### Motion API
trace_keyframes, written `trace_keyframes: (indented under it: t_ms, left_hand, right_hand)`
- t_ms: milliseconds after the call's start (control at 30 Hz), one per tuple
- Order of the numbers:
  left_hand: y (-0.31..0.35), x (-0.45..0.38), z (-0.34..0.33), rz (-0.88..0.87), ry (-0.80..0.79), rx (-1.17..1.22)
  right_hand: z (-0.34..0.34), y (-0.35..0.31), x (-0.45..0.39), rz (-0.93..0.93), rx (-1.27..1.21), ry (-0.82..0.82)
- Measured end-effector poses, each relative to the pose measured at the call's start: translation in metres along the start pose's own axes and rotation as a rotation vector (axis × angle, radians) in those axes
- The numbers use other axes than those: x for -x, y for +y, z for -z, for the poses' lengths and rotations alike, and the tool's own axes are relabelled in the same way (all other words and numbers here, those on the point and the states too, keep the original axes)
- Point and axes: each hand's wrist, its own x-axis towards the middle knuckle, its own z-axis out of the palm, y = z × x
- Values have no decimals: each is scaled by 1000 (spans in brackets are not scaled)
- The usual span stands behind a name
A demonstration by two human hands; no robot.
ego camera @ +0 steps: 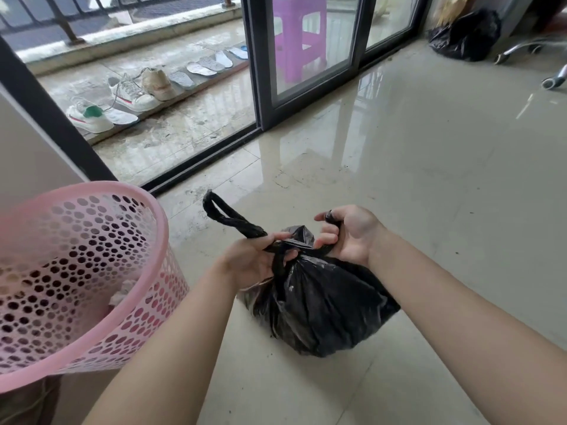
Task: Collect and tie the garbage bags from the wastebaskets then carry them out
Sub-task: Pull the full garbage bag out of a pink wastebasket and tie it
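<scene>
At the lower centre of the frame a full black garbage bag is seen resting on the glossy tiled floor. One twisted handle strip is gripped in the closed left hand, its loop sticking up to the left. The other strip is clenched in the fisted right hand. A pink perforated wastebasket is tilted at lower left, crumpled paper visible inside. A second black bag is lying at upper right.

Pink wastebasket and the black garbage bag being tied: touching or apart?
Apart. The head view shows bare floor tile between the pink wastebasket and the black garbage bag.
</scene>
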Motion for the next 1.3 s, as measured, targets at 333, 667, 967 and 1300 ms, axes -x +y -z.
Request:
trace_keyframes:
  t_ms: [333, 667, 967, 1300]
  left_hand:
    - [-9, -2, 14, -112, -32, -28]
    - [-6, -3, 12, -104, -30, -673]
    - [-2, 2, -3, -166, -131, -908]
    - [-11, -3, 1, -436, 327, -911]
  right_hand:
    - [55, 23, -17, -71, 248, -199]
    - [62, 2, -14, 154, 787, -161]
    - [29, 26, -19, 384, 1564, -277]
    - [27, 42, -23, 436, 1655, -100]
